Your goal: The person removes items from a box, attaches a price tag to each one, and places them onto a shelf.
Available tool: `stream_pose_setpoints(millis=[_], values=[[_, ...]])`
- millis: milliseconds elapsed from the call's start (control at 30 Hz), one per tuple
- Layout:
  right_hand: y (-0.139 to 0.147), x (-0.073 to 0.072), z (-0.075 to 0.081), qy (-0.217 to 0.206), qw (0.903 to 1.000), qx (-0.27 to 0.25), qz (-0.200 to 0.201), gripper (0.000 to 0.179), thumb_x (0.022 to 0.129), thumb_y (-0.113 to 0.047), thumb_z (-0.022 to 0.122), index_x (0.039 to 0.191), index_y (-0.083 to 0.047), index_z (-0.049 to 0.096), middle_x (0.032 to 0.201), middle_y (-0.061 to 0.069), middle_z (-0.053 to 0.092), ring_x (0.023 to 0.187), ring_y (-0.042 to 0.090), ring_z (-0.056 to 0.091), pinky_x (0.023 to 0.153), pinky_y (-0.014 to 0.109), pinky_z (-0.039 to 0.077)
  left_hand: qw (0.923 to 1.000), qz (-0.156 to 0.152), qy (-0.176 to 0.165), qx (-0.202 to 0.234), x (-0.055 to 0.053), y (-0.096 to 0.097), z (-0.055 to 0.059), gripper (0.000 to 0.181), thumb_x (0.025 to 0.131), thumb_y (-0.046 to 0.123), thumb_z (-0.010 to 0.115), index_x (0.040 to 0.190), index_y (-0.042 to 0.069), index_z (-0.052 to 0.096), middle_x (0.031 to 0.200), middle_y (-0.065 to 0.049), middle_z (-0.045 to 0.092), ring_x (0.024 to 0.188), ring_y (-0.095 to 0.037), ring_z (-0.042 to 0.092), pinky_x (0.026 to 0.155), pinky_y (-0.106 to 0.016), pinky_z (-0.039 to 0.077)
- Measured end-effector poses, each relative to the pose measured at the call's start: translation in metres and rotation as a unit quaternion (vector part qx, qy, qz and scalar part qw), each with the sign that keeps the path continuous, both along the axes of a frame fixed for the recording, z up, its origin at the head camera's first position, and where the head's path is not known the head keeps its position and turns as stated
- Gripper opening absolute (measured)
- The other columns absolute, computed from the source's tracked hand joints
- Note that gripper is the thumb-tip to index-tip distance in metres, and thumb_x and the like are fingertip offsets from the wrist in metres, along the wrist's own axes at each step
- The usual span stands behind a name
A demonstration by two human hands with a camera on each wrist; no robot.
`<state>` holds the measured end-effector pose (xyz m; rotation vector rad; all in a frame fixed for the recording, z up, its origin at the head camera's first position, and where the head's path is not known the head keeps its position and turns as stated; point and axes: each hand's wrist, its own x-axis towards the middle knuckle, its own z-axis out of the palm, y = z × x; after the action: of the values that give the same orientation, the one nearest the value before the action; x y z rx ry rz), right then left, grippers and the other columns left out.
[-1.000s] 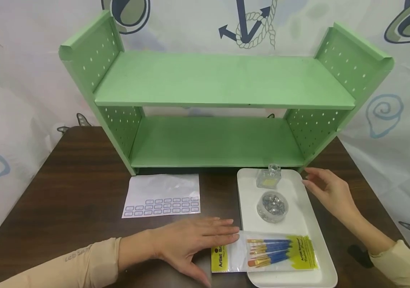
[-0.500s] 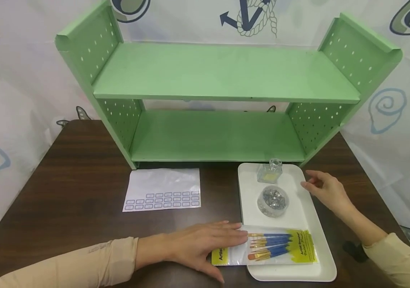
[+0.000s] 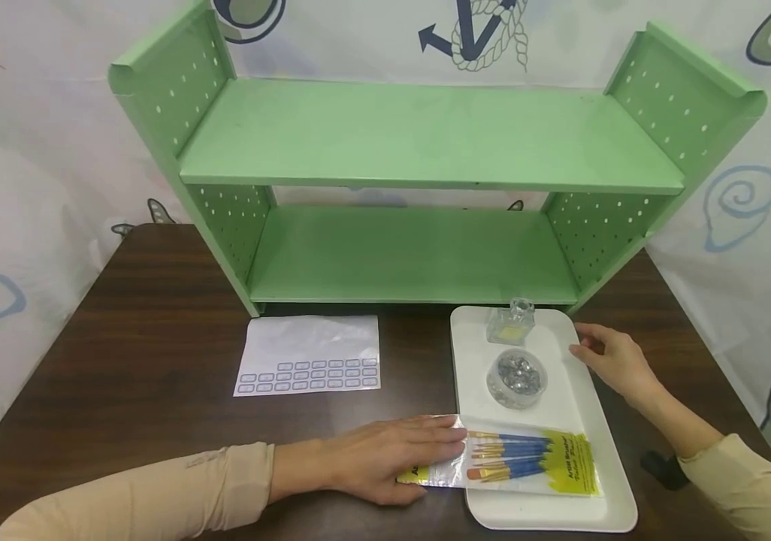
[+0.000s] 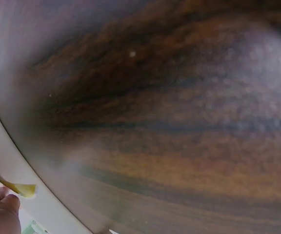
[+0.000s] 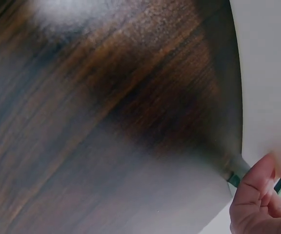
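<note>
My left hand lies across the left end of a clear packet of paintbrushes, fingers on top and thumb at its near edge, gripping it. The brushes have blue handles and the packet's ends are yellow. It lies across the near half of a white tray, its left end overhanging. A yellow packet end shows beside the left fingers in the left wrist view. My right hand holds the tray's right rim near the far corner with thumb and curled fingers. A round clear tub of silvery pieces and a glass bottle stand in the tray.
A green two-tier metal shelf stands at the back of the dark wood table, close behind the tray. A sheet of small printed labels lies left of the tray. A small dark object sits beneath the right forearm.
My left hand has slid right along the packet and its thumb has drawn in to the near edge. The packet has tilted slightly. The right hand stays at the tray's rim.
</note>
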<state>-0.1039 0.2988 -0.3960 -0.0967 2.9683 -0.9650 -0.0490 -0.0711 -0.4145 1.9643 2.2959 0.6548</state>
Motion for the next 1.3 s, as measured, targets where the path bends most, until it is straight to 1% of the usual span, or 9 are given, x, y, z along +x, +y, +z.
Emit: stream_pose_setpoints(millis=[133,300,367,467,533,667,967,1167,1300], values=[[0.001,0.001,-0.002,-0.013,0.9999,-0.008,-0.003,0.042,0.092,-0.010,0.058,0.126,0.014,0.048,0.093,0.016,0.056,0.079,0.019,0.050,0.057,0.019,0.043,0.9998,0.009,0.017,-0.006,0.001,0.003,-0.002,0.064,0.082,0.016,0.064,0.140,0.001,0.041,0.146,-0.009,0.041,0.139,-0.022,0.030,0.113,-0.029,0.025],[0.001,0.002,-0.003,-0.012,0.9999,-0.011,0.000,0.041,0.092,-0.008,0.057,0.126,0.013,0.048,0.092,0.015,0.055,0.078,0.018,0.049,0.056,0.019,0.043,0.9994,0.020,0.028,0.006,0.001,0.006,-0.003,0.059,0.080,0.009,0.061,0.136,0.003,0.047,0.143,-0.008,0.045,0.137,-0.020,0.034,0.112,-0.027,0.026],[0.000,0.001,-0.003,-0.012,0.9998,-0.014,0.000,0.041,0.092,-0.008,0.057,0.127,0.013,0.048,0.092,0.015,0.055,0.078,0.018,0.049,0.056,0.019,0.043,0.9989,0.022,0.039,0.011,0.001,0.006,-0.003,0.052,0.083,0.011,0.061,0.134,0.003,0.050,0.142,-0.008,0.047,0.136,-0.020,0.036,0.111,-0.027,0.028],[0.000,0.001,-0.002,-0.010,0.9998,-0.016,0.001,0.041,0.093,-0.009,0.057,0.127,0.012,0.048,0.092,0.015,0.055,0.077,0.016,0.049,0.056,0.019,0.042,0.9991,0.021,0.031,0.021,0.000,0.005,-0.003,0.043,0.090,0.017,0.059,0.131,0.004,0.054,0.140,-0.009,0.048,0.135,-0.020,0.038,0.111,-0.028,0.029],[0.000,0.000,-0.003,-0.006,0.9999,-0.015,0.001,0.041,0.093,-0.009,0.058,0.126,0.012,0.048,0.092,0.015,0.056,0.076,0.013,0.049,0.056,0.019,0.042,0.9987,0.018,0.039,0.027,-0.001,0.005,-0.003,0.038,0.094,0.021,0.057,0.129,0.006,0.056,0.140,-0.009,0.049,0.134,-0.021,0.039,0.110,-0.028,0.030],[0.000,0.000,-0.003,-0.002,0.9999,-0.016,0.002,0.040,0.092,-0.008,0.057,0.127,0.012,0.049,0.090,0.014,0.055,0.074,0.011,0.048,0.055,0.019,0.041,0.9980,0.014,0.047,0.040,-0.004,0.005,-0.002,0.032,0.095,0.021,0.057,0.124,0.010,0.061,0.136,-0.008,0.053,0.132,-0.022,0.043,0.109,-0.028,0.032],[0.001,0.000,-0.003,-0.011,0.9997,-0.020,-0.001,0.041,0.093,-0.008,0.057,0.128,0.011,0.048,0.090,0.014,0.054,0.073,0.010,0.046,0.054,0.019,0.041,0.9991,0.017,-0.006,0.039,-0.005,0.003,0.003,0.029,0.092,0.015,0.060,0.120,0.010,0.064,0.130,-0.006,0.057,0.128,-0.021,0.047,0.107,-0.029,0.035],[0.002,0.001,-0.004,-0.013,0.9997,-0.021,0.000,0.041,0.094,-0.009,0.056,0.128,0.010,0.047,0.090,0.013,0.054,0.073,0.010,0.046,0.054,0.019,0.041,0.9984,0.014,-0.011,0.054,-0.007,-0.003,0.008,0.025,0.090,0.011,0.061,0.115,0.009,0.066,0.124,-0.006,0.062,0.123,-0.021,0.052,0.106,-0.029,0.036],[0.003,0.002,-0.004,-0.013,0.9997,-0.020,0.000,0.041,0.094,-0.009,0.056,0.128,0.011,0.047,0.090,0.014,0.055,0.073,0.010,0.047,0.054,0.019,0.042,0.9978,0.022,-0.030,0.054,-0.008,-0.010,0.013,0.023,0.091,0.011,0.060,0.113,0.008,0.067,0.123,-0.007,0.063,0.122,-0.020,0.054,0.105,-0.027,0.037]])
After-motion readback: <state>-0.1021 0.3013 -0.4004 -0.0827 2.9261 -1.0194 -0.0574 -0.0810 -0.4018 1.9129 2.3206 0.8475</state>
